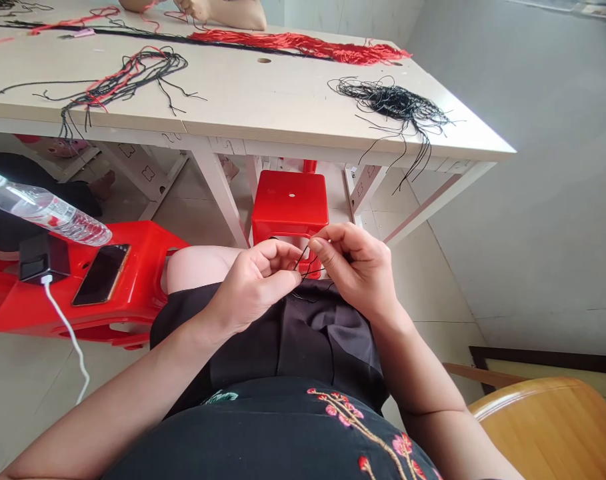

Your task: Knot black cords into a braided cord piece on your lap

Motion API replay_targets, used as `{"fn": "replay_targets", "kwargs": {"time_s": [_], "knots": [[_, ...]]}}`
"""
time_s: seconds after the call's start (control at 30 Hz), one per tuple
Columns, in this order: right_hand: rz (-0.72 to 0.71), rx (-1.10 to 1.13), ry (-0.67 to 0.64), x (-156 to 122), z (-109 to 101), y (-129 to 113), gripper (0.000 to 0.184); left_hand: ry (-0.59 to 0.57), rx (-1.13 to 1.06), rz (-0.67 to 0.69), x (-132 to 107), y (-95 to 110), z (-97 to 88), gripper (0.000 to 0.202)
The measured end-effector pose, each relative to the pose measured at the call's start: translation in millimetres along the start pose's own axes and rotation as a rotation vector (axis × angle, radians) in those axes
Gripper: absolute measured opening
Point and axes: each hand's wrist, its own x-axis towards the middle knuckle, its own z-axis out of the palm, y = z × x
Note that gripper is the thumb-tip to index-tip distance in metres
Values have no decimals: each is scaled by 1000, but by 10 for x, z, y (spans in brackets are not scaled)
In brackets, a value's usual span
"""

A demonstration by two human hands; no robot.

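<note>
A thin black cord [310, 272] runs between my two hands, just above my lap. My left hand [255, 283] pinches it between thumb and forefinger. With thumb and forefinger pressed together, my right hand [357, 267] grips another part of the same cord, slightly higher. Loose strands cross between the fingertips, and some hang against the dark skirt, where they are hard to make out. Whether the cord is knotted there I cannot tell.
Ahead stands a pale table [263, 100] with a black cord bundle [395, 100], red cords [303, 47] and a mixed black-and-red bundle [127, 77]. A co-worker's hand [195, 8] is across it. Red stools hold a phone [103, 275] and a bottle [53, 210]. A wooden chair [553, 427] is at right.
</note>
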Motion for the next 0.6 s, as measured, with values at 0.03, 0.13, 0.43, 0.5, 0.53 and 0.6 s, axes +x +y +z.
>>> {"fn": "replay_targets", "kwargs": {"time_s": [0.03,0.13,0.43,0.5,0.53,0.6], "knots": [[-6,-1,4,3,-2,-2,14,-23,16,-19,-6,-3,0,16],[-26,0,25,9,-4,9,13,-68,53,-34,-22,-4,-6,10],[-69,27,67,-33,-17,54,3,-42,-95,-89,-34,84,-5,10],[-40,42,34,-45,-36,65,4,-38,-142,-116,-31,94,-13,11],[-16,59,7,-53,-44,72,6,-37,-161,-128,-28,96,-18,12],[34,141,-66,-72,-50,85,10,-26,-189,-137,-21,96,-28,14]]}}
